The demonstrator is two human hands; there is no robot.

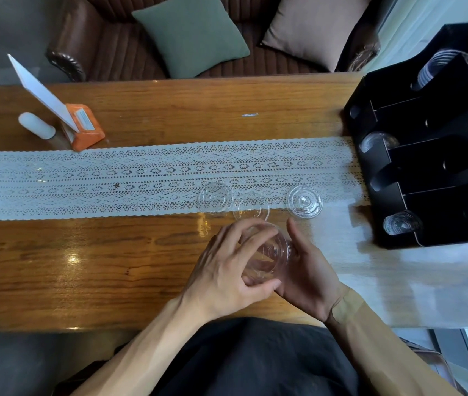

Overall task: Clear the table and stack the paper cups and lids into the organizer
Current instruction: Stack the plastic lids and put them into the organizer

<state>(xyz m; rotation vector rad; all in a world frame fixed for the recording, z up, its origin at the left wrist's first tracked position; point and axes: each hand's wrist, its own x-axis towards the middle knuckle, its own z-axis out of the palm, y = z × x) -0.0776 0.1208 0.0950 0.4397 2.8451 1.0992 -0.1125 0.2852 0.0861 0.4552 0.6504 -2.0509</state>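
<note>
- Clear plastic lids (269, 251), a small stack by the look, held just above the wooden table (84, 252) near its front edge; exact count can't be told.
- Left hand (227, 270) curled over the stack from the left, right hand (309, 275) cupping it from the right; both clamped on it, thumbs meeting underneath.
- 3 more clear lids loose w/ the lace runner (112, 178): 1 at left (215, 198), 1 mid (251, 208) overhanging the runner's scalloped edge, 1 at right (304, 202).
- Black organizer (398, 201) at the table's right end, some slots already showing clear lids.
- Risk: lids are thin and slick, so a squeeze could pop or skew the stack; lace could snag a rim.
- Room: open wood between hands and organizer. Orange card stand (84, 130) well apart at far left.
</note>
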